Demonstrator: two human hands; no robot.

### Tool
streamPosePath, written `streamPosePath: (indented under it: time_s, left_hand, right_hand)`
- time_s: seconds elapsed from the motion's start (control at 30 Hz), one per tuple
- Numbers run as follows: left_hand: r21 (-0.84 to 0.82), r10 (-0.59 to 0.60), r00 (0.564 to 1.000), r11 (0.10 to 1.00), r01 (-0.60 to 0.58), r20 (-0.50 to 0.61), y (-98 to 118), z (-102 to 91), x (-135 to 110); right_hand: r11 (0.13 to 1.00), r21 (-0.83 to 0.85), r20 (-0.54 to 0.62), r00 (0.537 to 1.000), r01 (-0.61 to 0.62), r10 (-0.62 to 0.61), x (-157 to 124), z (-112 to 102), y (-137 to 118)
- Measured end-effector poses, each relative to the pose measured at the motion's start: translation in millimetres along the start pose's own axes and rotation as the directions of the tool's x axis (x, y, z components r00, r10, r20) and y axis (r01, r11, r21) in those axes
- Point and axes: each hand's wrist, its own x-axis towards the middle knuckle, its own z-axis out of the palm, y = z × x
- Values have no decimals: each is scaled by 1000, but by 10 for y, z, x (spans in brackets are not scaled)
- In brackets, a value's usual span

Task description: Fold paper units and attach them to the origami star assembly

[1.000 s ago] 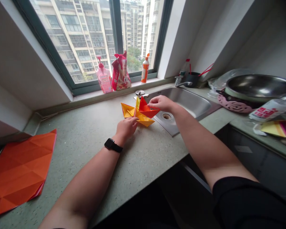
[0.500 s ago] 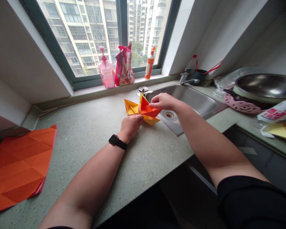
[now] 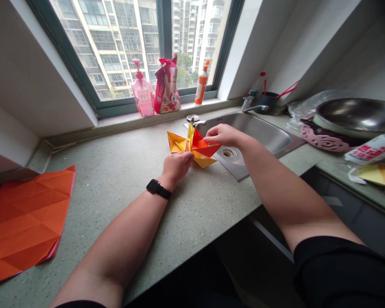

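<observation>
Folded paper model [image 3: 194,147], yellow and red, on the speckled countertop [image 3: 122,179], just beside the rim of the sink [image 3: 259,130] at its 3 o'clock. Left hand [image 3: 176,166], at the model's 7 o'clock, fingers curled shut on the near yellow edge, as half a second earlier. Right hand [image 3: 223,134], at the model's 2 o'clock, thumb and forefinger pinched narrow on the upper red flap; it has shifted slightly towards 3 o'clock, the flap drawn flatter. Creased orange sheet [image 3: 22,222] well apart at 9 o'clock, unmoved
</observation>
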Motion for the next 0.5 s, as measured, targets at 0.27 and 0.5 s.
streamPosePath:
  time_s: [0.27,0.5]
  left_hand:
    - [-19,54,998,998,-55,-35,39,-12,-6]
    - [-30,99,995,995,-99,-7,77,-29,-7]
  right_hand:
    - [967,225,95,991,-116,97,-139,-37,30]
    - [927,326,153,978,-188,145,-236,-71,141]
